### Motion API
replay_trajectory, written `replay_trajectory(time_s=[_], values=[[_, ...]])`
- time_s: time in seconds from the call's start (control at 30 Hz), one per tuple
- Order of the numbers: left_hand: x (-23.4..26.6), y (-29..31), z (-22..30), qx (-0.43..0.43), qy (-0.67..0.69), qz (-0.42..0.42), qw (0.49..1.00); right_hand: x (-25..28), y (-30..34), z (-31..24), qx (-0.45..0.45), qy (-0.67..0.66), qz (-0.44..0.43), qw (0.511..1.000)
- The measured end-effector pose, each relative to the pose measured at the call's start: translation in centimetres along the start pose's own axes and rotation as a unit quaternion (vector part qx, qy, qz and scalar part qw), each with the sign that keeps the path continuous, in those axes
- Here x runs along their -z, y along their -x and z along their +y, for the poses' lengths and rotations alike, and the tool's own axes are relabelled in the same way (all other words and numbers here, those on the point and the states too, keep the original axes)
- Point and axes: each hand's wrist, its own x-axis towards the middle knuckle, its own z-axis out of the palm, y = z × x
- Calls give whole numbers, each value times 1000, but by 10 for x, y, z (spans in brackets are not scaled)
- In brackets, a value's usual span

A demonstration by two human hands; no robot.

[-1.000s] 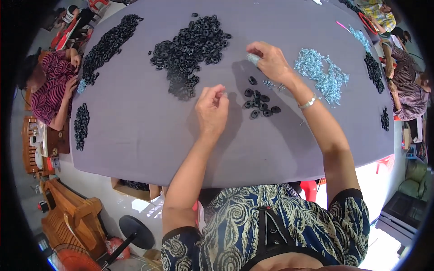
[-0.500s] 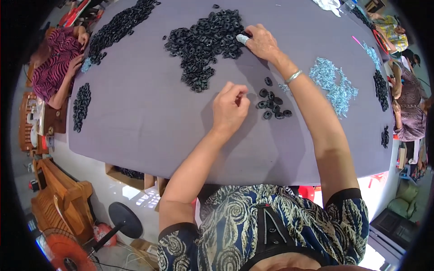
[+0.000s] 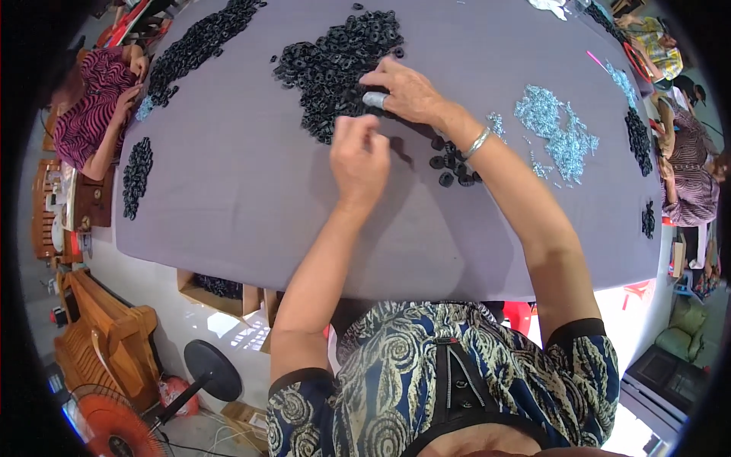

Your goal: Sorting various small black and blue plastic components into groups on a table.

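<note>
A large pile of small black ring-shaped parts point(image 3: 335, 61) lies on the grey cloth in front of me. My right hand point(image 3: 410, 93) reaches over the pile's right edge, fingers stretched and apart, with pale wrapping on one digit. Just below the pile, my left hand point(image 3: 359, 161) has its fingers curled together; anything between them is hidden. Beneath my right wrist sits a small group of thicker black round pieces point(image 3: 448, 164), partly covered by the forearm. To the right of that arm spreads a heap of tiny shiny silver-blue pieces point(image 3: 560, 133).
The grey-covered table point(image 3: 228, 198) carries more black parts along its left side point(image 3: 198, 46) and right edge point(image 3: 638, 145). One person point(image 3: 95, 107) sits at the left, others at the right point(image 3: 693, 160). A fan point(image 3: 122, 426) stands at lower left, near an open box point(image 3: 217, 289).
My right hand has moved left and nearer along the pile's right edge. My left hand has shifted left and farther, up to the pile's near end.
</note>
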Motion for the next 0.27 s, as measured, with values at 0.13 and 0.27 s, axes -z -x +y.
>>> replay_trajectory(time_s=[0.13,0.27], values=[[5,-8,-21,129,31,25,991,3,20,-14,24,-15,-55,998],[3,-6,-23,110,15,6,994,6,44,-20,103,0,-61,993]])
